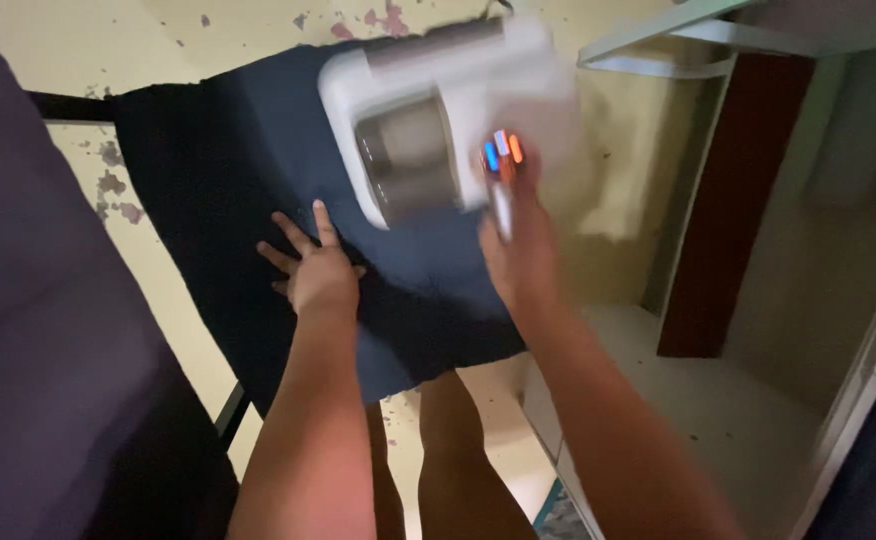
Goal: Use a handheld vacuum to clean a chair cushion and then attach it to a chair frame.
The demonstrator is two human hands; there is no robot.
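— On the dark blue cloth (pixel 218 200), near its lower middle, the left hand (pixel 320 272) lies flat with fingers spread, pressing the fabric down and grasping nothing.

— And the right hand (pixel 518 250)?

— It is clenched around the handle of a white handheld vacuum (pixel 438 110), whose head sits against the upper right part of the cloth. Small blue and orange lights glow near the handle. The machine is blurred, so I judge it to be mid-stroke.

— What does the cloth lie on?

— It is draped over a surface with a black frame (pixel 68 105) showing at the left edge; I cannot tell whether that is a chair or a stand. Below it is a pale floor (pixel 158 290) with chipped, speckled patches, and the person's bare legs (pixel 448 450) stand underneath.

— How far along does the cleaning look?

— Hard to say. The cloth shows no visible lint or dust, and no difference between one part and another. My guess is that the vacuum is working the top right area, while the left side and the lower edge may yet need passes.

— Anything else nearby?

— A reddish-brown door (pixel 728 200) stands to the right.
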